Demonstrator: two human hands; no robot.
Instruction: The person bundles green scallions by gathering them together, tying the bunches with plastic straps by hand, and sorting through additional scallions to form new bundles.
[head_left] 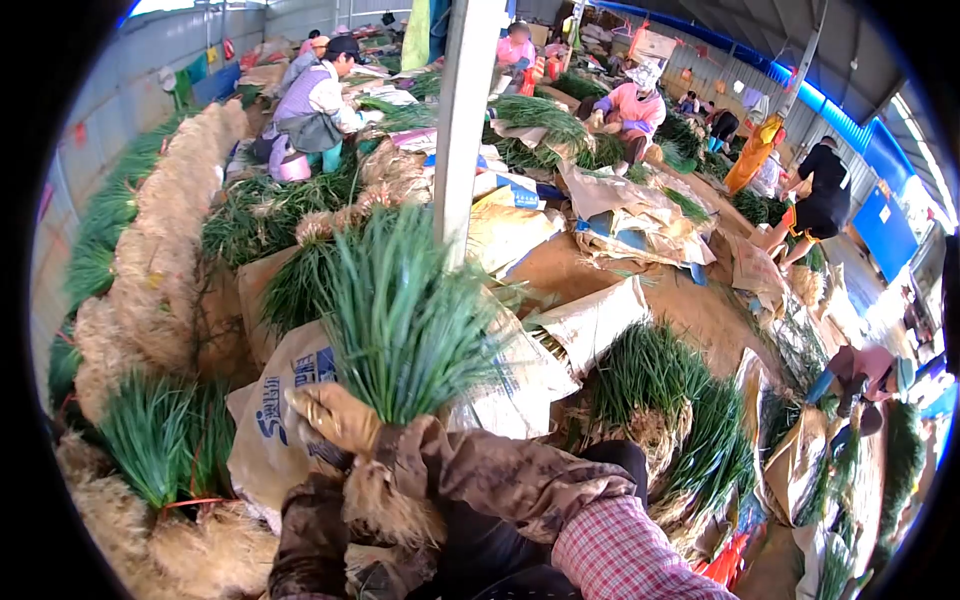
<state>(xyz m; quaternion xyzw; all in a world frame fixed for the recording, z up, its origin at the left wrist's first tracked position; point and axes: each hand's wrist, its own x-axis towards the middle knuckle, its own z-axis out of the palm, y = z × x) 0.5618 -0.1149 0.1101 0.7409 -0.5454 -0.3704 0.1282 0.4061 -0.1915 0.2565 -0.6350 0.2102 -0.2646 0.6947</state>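
Mud-caked glove cloth covers both my hands low in the frame's centre: my left hand [335, 418] reaches in from the lower left, fingers curled shut around the neck of a bunch of green onions [400, 320]. My right hand [415, 445] crosses from the lower right in a plaid sleeve [625, 550], wrapped tight about the same neck. Green tops fan upward above my fingers, pale roots [385, 510] hanging just below.

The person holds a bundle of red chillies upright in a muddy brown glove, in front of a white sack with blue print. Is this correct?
Not quite. In the head view the muddy brown glove grips a bundle of green chives with pale roots, not red chillies. It does stand upright before the white sack with blue print.
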